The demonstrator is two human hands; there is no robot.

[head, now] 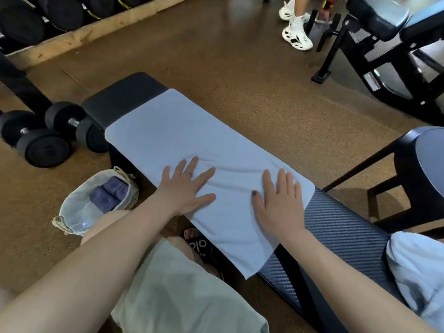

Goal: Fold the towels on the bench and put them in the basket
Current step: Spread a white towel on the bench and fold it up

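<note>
A white towel (182, 135) lies spread lengthwise along the black bench (125, 94). My left hand (185, 186) presses flat on the towel near its left edge, fingers straight and spread. My right hand (278, 200) lies flat on the towel near its right edge, fingers straight. A woven basket (79, 203) with a pale liner stands on the floor left of the bench and holds two folded purple towels (109, 194). Another white towel (418, 267) lies bunched on the bench at the far right.
Black dumbbells (48, 133) lie on the floor left of the bench. A dumbbell rack (48, 18) runs along the back left. Another black bench frame (384, 56) stands at the back right, with a person's feet in white shoes (296, 32) beside it. A black stool (422, 169) is at right.
</note>
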